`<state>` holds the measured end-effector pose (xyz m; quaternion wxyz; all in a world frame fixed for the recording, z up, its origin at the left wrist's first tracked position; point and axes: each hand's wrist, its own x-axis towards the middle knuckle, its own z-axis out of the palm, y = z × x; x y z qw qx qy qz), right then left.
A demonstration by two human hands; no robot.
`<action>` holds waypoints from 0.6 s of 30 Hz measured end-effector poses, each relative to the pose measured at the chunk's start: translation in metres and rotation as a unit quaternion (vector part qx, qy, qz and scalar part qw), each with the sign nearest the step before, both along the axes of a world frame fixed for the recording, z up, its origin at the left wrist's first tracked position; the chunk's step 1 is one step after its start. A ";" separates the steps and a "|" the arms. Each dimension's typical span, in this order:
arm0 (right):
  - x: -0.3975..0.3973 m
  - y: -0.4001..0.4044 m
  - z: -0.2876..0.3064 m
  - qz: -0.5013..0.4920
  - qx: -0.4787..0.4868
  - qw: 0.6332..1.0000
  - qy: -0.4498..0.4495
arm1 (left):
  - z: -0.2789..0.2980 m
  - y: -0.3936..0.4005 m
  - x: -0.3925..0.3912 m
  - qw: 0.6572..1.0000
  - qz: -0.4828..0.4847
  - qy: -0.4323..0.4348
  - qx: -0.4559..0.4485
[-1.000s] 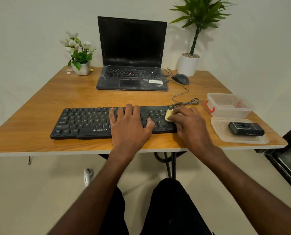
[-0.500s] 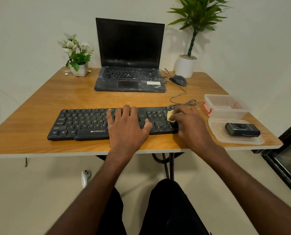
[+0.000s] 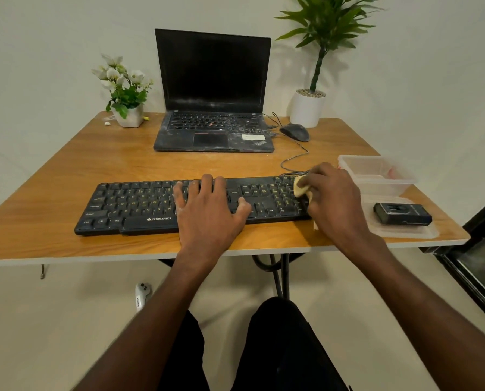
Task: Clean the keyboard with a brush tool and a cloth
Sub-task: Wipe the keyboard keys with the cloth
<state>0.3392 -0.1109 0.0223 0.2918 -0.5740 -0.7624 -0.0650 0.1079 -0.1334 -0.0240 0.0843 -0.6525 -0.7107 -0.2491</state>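
A black keyboard (image 3: pixel 139 206) lies across the front of the wooden table (image 3: pixel 66 170). My left hand (image 3: pixel 207 210) rests flat on its middle keys with fingers spread. My right hand (image 3: pixel 334 201) grips a small pale yellow cloth (image 3: pixel 300 186) and presses it on the number pad at the keyboard's right end. Most of the cloth is hidden under my fingers. A black brush tool (image 3: pixel 402 213) lies on a clear lid (image 3: pixel 422 231) at the right edge.
A dusty laptop (image 3: pixel 213 131) stands open at the back, with a mouse (image 3: pixel 295 132) and its cable beside it. A clear plastic box (image 3: pixel 376 173) sits right of the keyboard. Two potted plants (image 3: pixel 125 108) (image 3: pixel 309 105) flank the laptop.
My right hand with the cloth has shifted slightly toward the keyboard's far right corner. My left hand stays flat on the keys.
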 end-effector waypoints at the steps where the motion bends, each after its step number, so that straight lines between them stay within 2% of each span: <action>1: -0.002 0.000 -0.003 0.010 -0.009 1.000 -0.015 | 0.000 0.000 0.000 1.000 0.001 0.000 0.000; 7: 0.003 0.000 0.001 -0.091 -0.071 0.993 -0.038 | 0.001 0.001 0.000 1.000 0.004 0.000 -0.001; 10: -0.005 0.000 0.001 -0.046 -0.057 0.997 -0.037 | 0.001 0.001 0.000 1.000 0.003 0.000 -0.001; 13: -0.011 -0.005 0.004 -0.004 -0.086 0.993 -0.074 | 0.000 0.001 0.000 1.000 0.002 -0.003 0.002; 18: -0.011 -0.006 0.026 -0.029 -0.131 0.987 -0.090 | 0.000 0.001 0.000 1.000 0.005 -0.002 0.003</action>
